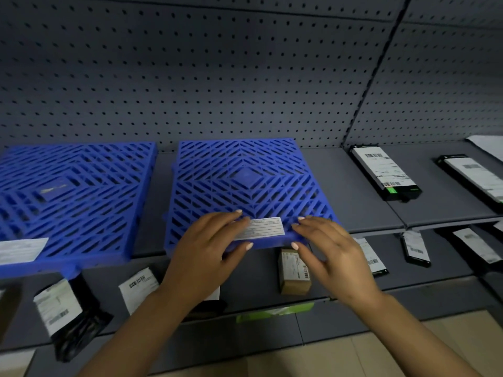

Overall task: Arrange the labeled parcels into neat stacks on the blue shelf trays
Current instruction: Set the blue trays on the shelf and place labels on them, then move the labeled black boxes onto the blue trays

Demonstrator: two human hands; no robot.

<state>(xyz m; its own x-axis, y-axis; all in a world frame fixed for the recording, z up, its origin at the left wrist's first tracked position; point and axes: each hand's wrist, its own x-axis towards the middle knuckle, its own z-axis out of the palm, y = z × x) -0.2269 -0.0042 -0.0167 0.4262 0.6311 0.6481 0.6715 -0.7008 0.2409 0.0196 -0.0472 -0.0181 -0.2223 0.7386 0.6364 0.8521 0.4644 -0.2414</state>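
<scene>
Two blue slatted trays lie on the upper grey shelf: one at the left [68,191], one in the middle [245,180]. No parcel lies on either tray. A white label [260,228] is stuck at the middle tray's front edge. My left hand [206,246] and my right hand [326,248] pinch that front edge on either side of the label, fingers on top, thumbs under. Labeled black parcels [385,172] [476,178] lie on the upper shelf to the right. On the lower shelf are a small brown box [295,270] and several black bag parcels [62,308].
A grey pegboard wall [245,77] backs the shelves. The left tray carries its own white label [21,250]. A green tape strip [275,311] marks the lower shelf's front edge. More labeled parcels [415,248] sit on the lower shelf to the right. Beige floor shows below.
</scene>
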